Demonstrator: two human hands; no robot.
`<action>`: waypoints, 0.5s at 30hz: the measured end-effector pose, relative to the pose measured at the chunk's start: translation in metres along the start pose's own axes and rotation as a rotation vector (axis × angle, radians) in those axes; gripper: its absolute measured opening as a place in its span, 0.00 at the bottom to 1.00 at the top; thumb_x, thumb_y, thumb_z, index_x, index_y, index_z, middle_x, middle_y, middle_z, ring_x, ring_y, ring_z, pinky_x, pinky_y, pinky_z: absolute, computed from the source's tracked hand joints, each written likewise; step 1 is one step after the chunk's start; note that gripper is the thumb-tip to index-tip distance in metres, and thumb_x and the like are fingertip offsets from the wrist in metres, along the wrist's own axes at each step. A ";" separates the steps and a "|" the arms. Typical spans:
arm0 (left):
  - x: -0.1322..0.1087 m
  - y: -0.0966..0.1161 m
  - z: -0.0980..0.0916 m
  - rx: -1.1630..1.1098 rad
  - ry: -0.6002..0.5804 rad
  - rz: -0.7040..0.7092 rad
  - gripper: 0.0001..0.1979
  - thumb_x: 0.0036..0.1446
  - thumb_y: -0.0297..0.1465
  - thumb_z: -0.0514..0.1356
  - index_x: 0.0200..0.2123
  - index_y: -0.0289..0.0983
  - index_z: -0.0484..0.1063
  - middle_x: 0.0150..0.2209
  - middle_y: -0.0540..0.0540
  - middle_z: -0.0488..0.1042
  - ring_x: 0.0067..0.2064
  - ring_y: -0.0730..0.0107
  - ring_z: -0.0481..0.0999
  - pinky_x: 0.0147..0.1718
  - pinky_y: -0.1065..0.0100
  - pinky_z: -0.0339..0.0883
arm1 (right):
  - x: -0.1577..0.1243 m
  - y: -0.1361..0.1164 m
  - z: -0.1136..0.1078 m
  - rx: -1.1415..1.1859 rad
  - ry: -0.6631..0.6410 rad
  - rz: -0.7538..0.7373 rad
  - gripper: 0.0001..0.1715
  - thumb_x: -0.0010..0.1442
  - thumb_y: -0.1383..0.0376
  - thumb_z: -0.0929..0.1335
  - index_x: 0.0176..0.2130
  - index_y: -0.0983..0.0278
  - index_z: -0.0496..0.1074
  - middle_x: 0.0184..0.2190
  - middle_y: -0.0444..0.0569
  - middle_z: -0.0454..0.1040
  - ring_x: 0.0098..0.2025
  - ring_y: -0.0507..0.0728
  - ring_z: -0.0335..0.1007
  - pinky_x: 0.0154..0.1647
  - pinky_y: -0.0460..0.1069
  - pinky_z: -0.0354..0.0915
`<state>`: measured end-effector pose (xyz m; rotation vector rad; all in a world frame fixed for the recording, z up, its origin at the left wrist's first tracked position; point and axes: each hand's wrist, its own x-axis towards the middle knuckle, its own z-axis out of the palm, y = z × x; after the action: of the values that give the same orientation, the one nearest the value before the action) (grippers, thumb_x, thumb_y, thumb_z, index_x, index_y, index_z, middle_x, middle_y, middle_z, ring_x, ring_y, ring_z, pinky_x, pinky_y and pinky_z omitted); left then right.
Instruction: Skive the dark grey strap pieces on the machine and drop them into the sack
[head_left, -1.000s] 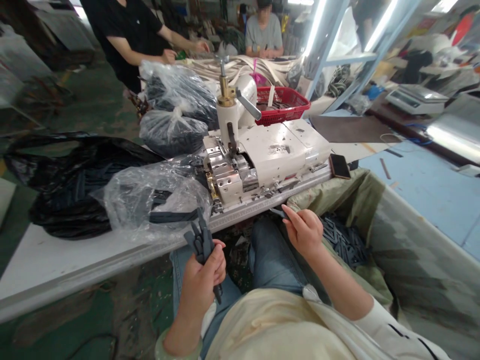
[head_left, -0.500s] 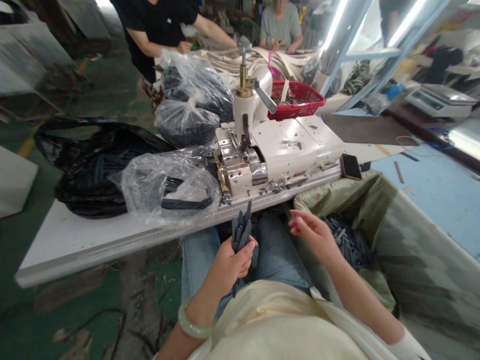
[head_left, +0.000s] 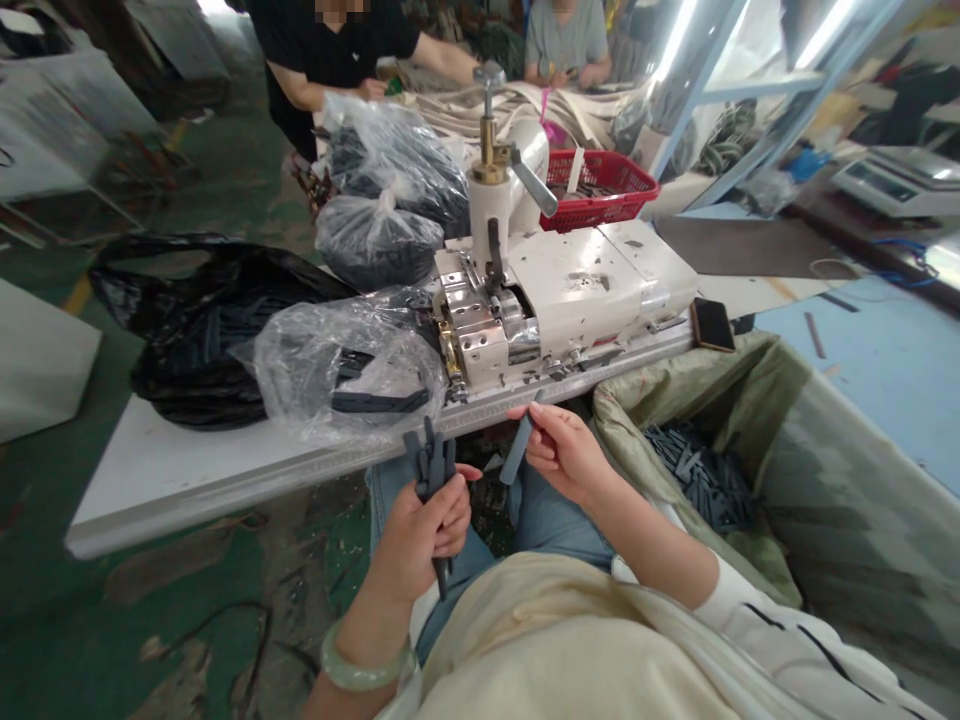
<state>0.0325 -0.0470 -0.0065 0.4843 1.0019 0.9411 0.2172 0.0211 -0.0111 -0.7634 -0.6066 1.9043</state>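
The left hand [head_left: 420, 535] clenches a bunch of matte grey strips [head_left: 429, 468]; the right hand [head_left: 561, 452] pinches one flat strip [head_left: 516, 450] just below the white table [head_left: 150, 482]'s front edge.

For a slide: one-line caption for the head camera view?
Left hand grips a bundle of flat dark grey strips, right hand pinches a single strip, below a white industrial machine.

I'm looking at a white workbench [head_left: 172, 480] with a white industrial machine [head_left: 570, 290] bolted at its centre. Left of the machine sits a clear plastic bag [head_left: 345, 370] holding dark grey strips [head_left: 379, 402], with a black plastic bag [head_left: 210, 340] beyond it. Two tied clear bags [head_left: 379, 240] lie behind-left of the machine, a red plastic basket [head_left: 600, 185] directly behind it, and a smartphone [head_left: 712, 325] just off its right front corner.
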 end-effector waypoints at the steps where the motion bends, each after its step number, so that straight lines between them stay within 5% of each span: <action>1: 0.001 0.001 0.002 0.007 0.012 0.014 0.16 0.51 0.39 0.66 0.38 0.34 0.71 0.18 0.60 0.53 0.16 0.86 0.46 0.12 0.81 0.39 | -0.002 0.000 0.000 -0.001 -0.009 0.008 0.13 0.57 0.60 0.71 0.37 0.68 0.77 0.17 0.38 0.58 0.16 0.43 0.42 0.14 0.39 0.41; 8: 0.002 -0.005 0.021 0.106 0.030 -0.027 0.19 0.45 0.41 0.69 0.30 0.38 0.65 0.14 0.61 0.53 0.14 0.85 0.47 0.12 0.81 0.41 | -0.009 0.009 -0.004 -0.019 -0.056 0.049 0.14 0.58 0.58 0.71 0.40 0.66 0.77 0.19 0.39 0.61 0.16 0.44 0.45 0.14 0.40 0.44; 15: 0.000 -0.005 0.020 0.121 0.048 -0.001 0.18 0.45 0.40 0.69 0.29 0.38 0.65 0.14 0.61 0.53 0.14 0.85 0.48 0.12 0.81 0.42 | -0.013 0.009 -0.009 0.041 -0.155 0.141 0.15 0.53 0.64 0.73 0.43 0.65 0.75 0.21 0.39 0.62 0.19 0.44 0.51 0.15 0.39 0.50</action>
<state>0.0523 -0.0484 -0.0004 0.5643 1.1062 0.8984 0.2233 0.0066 -0.0202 -0.6507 -0.6205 2.1138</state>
